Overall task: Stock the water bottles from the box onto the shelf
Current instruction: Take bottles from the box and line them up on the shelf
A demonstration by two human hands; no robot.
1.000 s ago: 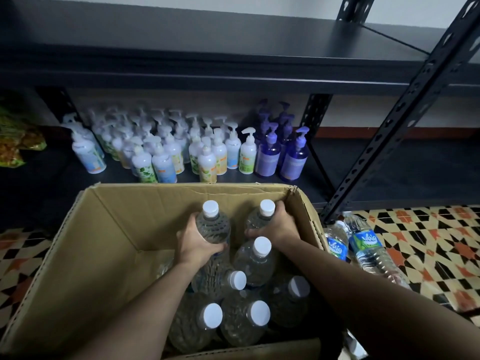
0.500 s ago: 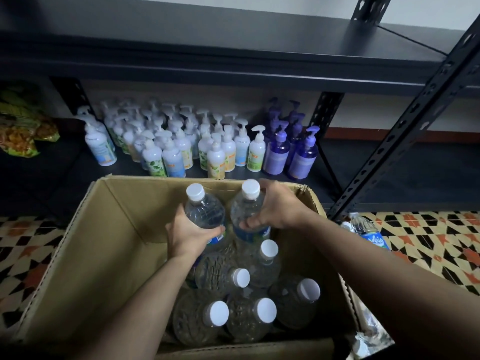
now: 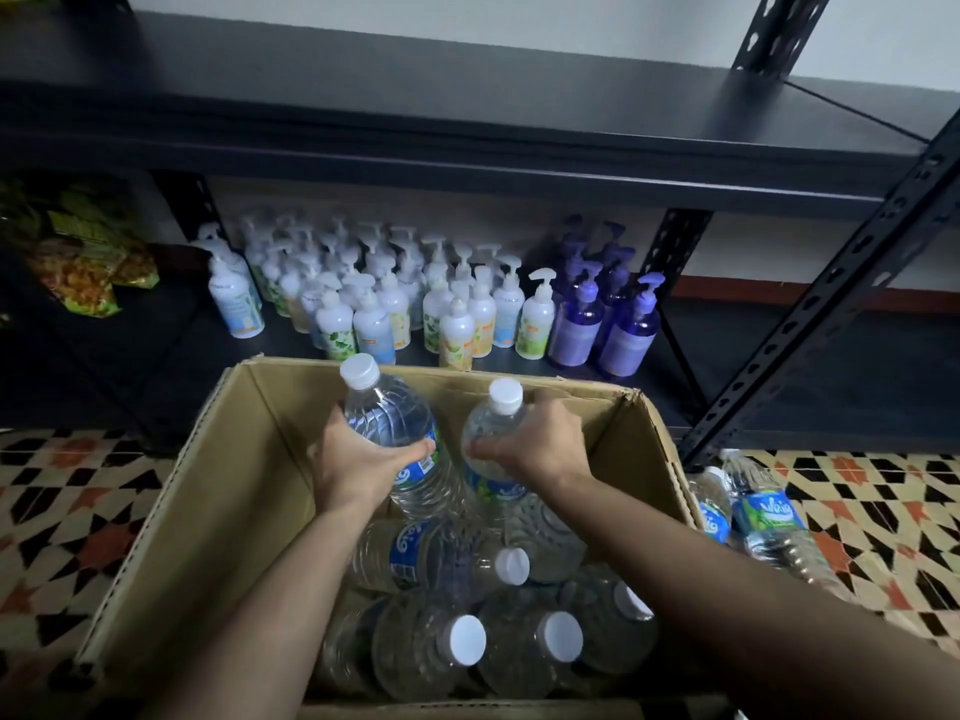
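An open cardboard box (image 3: pixel 208 511) stands on the floor in front of a black metal shelf (image 3: pixel 467 163). My left hand (image 3: pixel 353 459) grips a clear water bottle (image 3: pixel 387 407) with a white cap, raised above the others. My right hand (image 3: pixel 540 444) holds a second water bottle (image 3: pixel 491 423) beside it, its cap near the box's far rim. Several more white-capped bottles (image 3: pixel 467 636) lie and stand in the right half of the box, below my forearms.
Several white pump bottles (image 3: pixel 374 304) and purple pump bottles (image 3: pixel 608 324) crowd the low shelf behind the box. Snack bags (image 3: pixel 78 252) lie at its left end. Two water bottles (image 3: pixel 763 517) lie on the patterned tile floor right of the box. A slanted shelf post (image 3: pixel 810 314) rises at right.
Both hands have lifted their bottles up out of the pack, toward the box's far rim. The left bottle now tilts left and stands higher. The view has shifted slightly.
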